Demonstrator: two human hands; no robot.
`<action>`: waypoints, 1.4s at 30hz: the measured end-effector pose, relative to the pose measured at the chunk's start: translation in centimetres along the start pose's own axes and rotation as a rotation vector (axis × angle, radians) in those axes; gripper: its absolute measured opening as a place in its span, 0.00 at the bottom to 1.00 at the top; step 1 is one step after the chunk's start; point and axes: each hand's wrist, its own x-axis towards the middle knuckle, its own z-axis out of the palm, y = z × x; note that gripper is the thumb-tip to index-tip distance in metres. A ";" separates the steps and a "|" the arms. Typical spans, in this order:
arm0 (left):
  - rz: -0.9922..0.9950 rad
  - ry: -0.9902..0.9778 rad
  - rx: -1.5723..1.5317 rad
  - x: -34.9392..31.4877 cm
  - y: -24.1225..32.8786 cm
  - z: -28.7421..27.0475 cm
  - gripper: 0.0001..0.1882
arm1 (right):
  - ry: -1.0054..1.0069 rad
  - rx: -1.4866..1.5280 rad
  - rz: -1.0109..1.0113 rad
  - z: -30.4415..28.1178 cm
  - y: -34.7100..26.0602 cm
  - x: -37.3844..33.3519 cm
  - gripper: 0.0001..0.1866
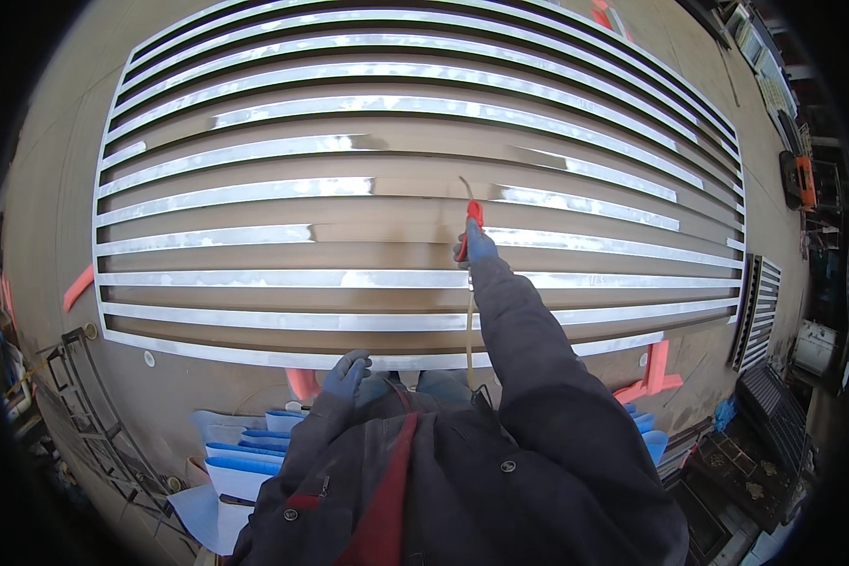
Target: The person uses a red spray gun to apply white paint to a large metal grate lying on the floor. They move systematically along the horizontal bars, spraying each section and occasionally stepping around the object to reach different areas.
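A large slatted metal panel (226,280) spreads out in front of me. Its slats are shiny silver-white toward both ends, while several of the middle ones look dull brown at their centres. My right hand (482,247), in a blue-grey glove, reaches over these brown stretches. It is closed round a red air blow gun (474,213) with a thin bent nozzle pointing away from me. A yellowish hose (470,330) runs from below that hand back toward my body. My gloved left hand (347,374) is empty by the panel's near edge, fingers extended; whether it touches the edge I cannot tell.
Red-pink supports (653,373) stick out from under the panel. Folded blue-and-white sheets (241,462) lie at lower left, beside a dark metal frame (104,415). A smaller slatted panel (757,311) and an orange-and-black object (802,181) are on the right.
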 end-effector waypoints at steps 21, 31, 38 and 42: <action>-0.027 -0.119 0.114 1.9 2.2 3.8 0.19 | 0.329 0.405 0.181 -20.0 -3.8 10.0 0.34; -0.027 0.015 0.134 2.3 2.0 2.5 0.20 | -0.390 -0.278 -0.104 16.6 -7.0 1.3 0.36; -0.097 0.027 -0.022 1.7 0.5 -2.2 0.20 | 0.132 0.204 0.056 -2.8 -11.8 12.3 0.41; -0.054 -0.038 0.140 3.0 -0.9 -3.0 0.19 | 0.445 0.342 0.138 -10.2 -11.9 16.4 0.40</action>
